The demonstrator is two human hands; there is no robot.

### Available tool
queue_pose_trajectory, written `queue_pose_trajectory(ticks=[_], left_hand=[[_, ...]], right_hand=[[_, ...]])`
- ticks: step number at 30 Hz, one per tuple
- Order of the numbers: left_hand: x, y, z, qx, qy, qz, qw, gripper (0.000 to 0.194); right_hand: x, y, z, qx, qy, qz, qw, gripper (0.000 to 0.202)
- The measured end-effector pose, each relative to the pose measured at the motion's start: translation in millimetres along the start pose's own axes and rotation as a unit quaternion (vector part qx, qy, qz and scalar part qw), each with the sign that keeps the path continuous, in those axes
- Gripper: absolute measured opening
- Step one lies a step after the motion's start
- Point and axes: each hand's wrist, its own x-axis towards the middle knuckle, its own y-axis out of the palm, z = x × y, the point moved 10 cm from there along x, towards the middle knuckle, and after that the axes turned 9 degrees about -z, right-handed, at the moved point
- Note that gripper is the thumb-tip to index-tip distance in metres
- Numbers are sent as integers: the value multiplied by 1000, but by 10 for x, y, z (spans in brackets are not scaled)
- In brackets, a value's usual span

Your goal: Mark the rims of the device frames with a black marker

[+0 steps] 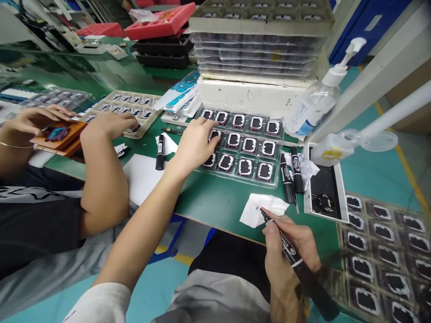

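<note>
My right hand (289,246) grips a black marker pen (286,249), its uncapped tip on or just above a white wipe (262,210) that has a small dark mark. My left hand (197,142) reaches over a clear plastic tray (230,177) holding rows of square watch cases with dark purple rims and white-and-black insides. Its thumb and forefinger close around one watch case (214,134) in the middle row, at the tray's left side. The other fingertips lie over neighbouring cases and partly hide them.
Two more markers (291,172) lie right of the tray, beside a pump bottle (316,105). Another marker (160,152) stands left of my forearm. Stacked trays (259,49) rise behind. A further tray (387,255) is at the right. A co-worker's hands (107,123) work at the left.
</note>
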Motion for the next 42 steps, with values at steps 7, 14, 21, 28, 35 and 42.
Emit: queue_pose_trajectory(ticks=[7, 14, 21, 28, 35, 42], left_hand=[[306, 357, -207, 38, 53, 97, 993, 51], [464, 374, -300, 64, 51, 117, 990, 46], [325, 9, -219, -184, 18, 55, 981, 33], [-899, 153, -645, -528, -33, 119, 840, 45], [-1483, 231, -852, -416, -25, 68, 906, 57], [-1520, 310, -882, -377, 8, 78, 923, 39]], right_hand=[[-30, -54, -54, -13, -25, -14, 1000, 18], [-14, -91, -17, -16, -40, -18, 999, 17], [3, -98, -13, -28, -21, -24, 999, 15], [-19, -103, -49, -10, -4, -16, 1000, 15], [17, -139, -188, -24, -12, 44, 999, 14], [5, 10, -134, -73, 2, 111, 991, 11]])
